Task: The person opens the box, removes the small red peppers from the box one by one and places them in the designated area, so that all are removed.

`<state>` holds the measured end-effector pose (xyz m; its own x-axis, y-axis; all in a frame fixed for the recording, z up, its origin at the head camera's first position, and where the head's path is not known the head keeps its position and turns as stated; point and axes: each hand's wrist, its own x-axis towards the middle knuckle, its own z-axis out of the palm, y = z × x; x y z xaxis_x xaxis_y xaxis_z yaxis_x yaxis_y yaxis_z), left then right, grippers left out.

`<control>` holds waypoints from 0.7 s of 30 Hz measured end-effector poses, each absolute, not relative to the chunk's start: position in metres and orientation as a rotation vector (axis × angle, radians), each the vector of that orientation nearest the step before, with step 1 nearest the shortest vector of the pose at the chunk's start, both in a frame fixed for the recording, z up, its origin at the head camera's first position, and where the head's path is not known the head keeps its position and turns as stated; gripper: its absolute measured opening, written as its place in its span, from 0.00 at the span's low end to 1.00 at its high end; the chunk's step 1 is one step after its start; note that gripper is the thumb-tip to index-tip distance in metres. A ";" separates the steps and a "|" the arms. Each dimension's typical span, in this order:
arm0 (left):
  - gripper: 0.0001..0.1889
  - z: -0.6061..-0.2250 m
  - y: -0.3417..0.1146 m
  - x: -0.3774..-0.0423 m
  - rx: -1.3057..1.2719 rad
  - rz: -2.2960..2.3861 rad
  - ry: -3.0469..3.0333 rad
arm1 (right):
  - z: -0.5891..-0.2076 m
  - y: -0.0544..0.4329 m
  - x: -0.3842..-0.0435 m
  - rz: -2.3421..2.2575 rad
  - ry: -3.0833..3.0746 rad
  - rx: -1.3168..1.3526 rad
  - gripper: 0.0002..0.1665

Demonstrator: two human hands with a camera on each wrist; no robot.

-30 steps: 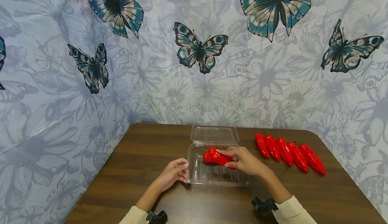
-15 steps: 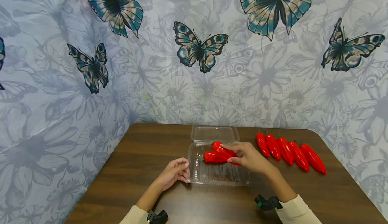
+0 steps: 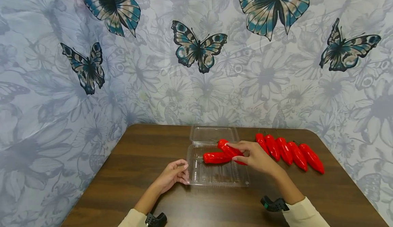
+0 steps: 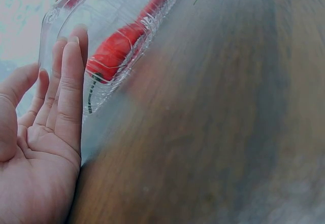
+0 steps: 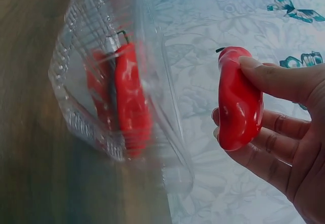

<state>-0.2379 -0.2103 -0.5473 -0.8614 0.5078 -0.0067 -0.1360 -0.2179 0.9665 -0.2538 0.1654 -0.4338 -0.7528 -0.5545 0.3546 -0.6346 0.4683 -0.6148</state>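
In the head view, a clear plastic clamshell container (image 3: 215, 177) lies with its lid folded back on the table. One red chili pepper (image 3: 215, 158) lies inside it, crosswise. My right hand (image 3: 256, 157) holds a second red chili pepper (image 5: 238, 102) between thumb and fingers, over the container's right part. Its stem end points up and left in the head view. At the container's left edge, my left hand (image 3: 173, 175) pinches the rim, with thumb and index tips close together. The left wrist view shows the other fingers (image 4: 71, 92) straight along the container's side wall.
Several more red chili peppers (image 3: 297, 156) lie in a slanted row on the table's right side. The brown wooden table (image 3: 147, 145) ends in front of a butterfly-patterned wall covering (image 3: 147, 83). Black wrist straps (image 3: 156, 219) sit on both wrists.
My right hand has moved right and slightly up with its pepper, away from the lying pepper. The left hand has stayed at the container's edge. The head view has shifted slightly.
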 end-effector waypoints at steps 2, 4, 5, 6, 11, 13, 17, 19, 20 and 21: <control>0.08 -0.547 -0.211 -0.238 0.442 2.124 1.634 | -0.431 0.168 -0.252 1.165 -2.616 1.034 0.34; 0.07 -0.548 -0.211 -0.237 0.442 2.124 1.631 | -0.429 0.172 -0.250 1.177 -2.623 1.011 0.34; 0.06 -0.548 -0.211 -0.237 0.442 2.124 1.631 | -0.428 0.174 -0.249 1.180 -2.621 1.003 0.34; 0.06 -0.547 -0.211 -0.237 0.443 2.123 1.633 | -0.427 0.176 -0.248 1.176 -2.619 0.994 0.34; 0.05 -0.546 -0.210 -0.237 0.440 2.121 1.636 | -0.426 0.185 -0.245 1.128 -2.603 0.953 0.33; 0.05 -0.546 -0.210 -0.237 0.436 2.119 1.637 | -0.426 0.189 -0.243 1.098 -2.590 0.943 0.32; 0.05 -0.546 -0.210 -0.237 0.432 2.119 1.644 | -0.426 0.197 -0.238 1.041 -2.544 0.950 0.32; 0.06 -0.547 -0.210 -0.237 0.438 2.118 1.645 | -0.426 0.202 -0.235 1.012 -2.527 0.945 0.33; 0.06 -0.547 -0.210 -0.237 0.443 2.117 1.645 | -0.427 0.204 -0.234 0.997 -2.523 0.940 0.33; 0.07 -0.548 -0.210 -0.237 0.448 2.117 1.645 | -0.427 0.206 -0.232 0.982 -2.521 0.932 0.33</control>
<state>-0.2374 -0.2100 -0.5478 -0.8599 0.5105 -0.0034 -0.1296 -0.2119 0.9687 -0.2323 0.2059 -0.4271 -0.7531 -0.4675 0.4629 -0.6574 0.5611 -0.5029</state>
